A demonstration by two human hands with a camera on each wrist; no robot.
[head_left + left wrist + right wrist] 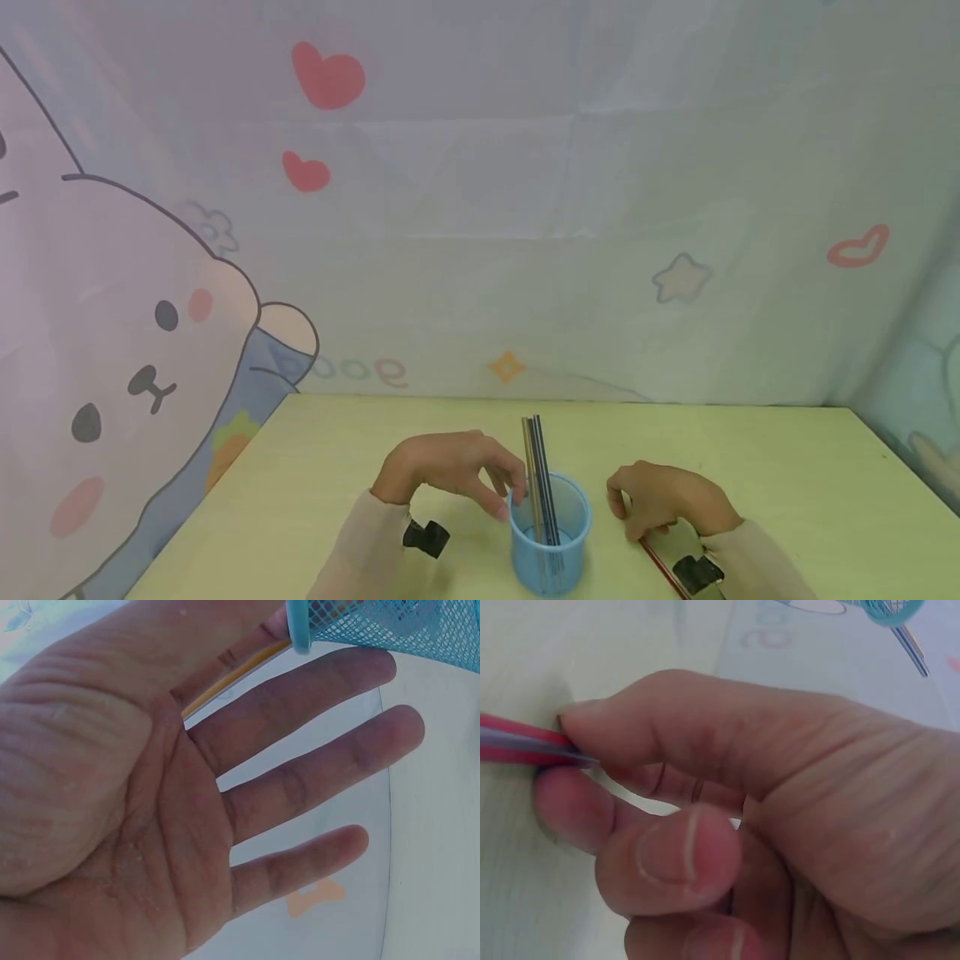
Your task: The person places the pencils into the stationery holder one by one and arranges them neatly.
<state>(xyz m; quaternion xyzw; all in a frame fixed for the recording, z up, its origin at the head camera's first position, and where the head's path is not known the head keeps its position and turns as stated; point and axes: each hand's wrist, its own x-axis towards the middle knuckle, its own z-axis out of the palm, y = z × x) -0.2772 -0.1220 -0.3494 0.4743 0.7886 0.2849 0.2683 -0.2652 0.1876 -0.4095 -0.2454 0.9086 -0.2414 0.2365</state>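
A light blue mesh pen cup [527,560] stands on the table near its front, holding several thin pencils [538,467], one yellowish and the others dark. The left hand [461,467] is at the cup's left rim, with thumb and index finger around the edge. In the left wrist view its other three fingers [322,776] reach out straight beside the mesh. To the right of the cup, the right hand [660,498] pinches the end of a red striped pencil [525,741] between thumb and index finger. The rest of that pencil slants toward the front edge, partly under the wrist.
The table [300,500] is pale yellow-green. Behind it hangs a printed cloth backdrop [480,208] with hearts and a large cartoon animal at left. Each wrist wears a small black camera, one [426,539] beside the cup.
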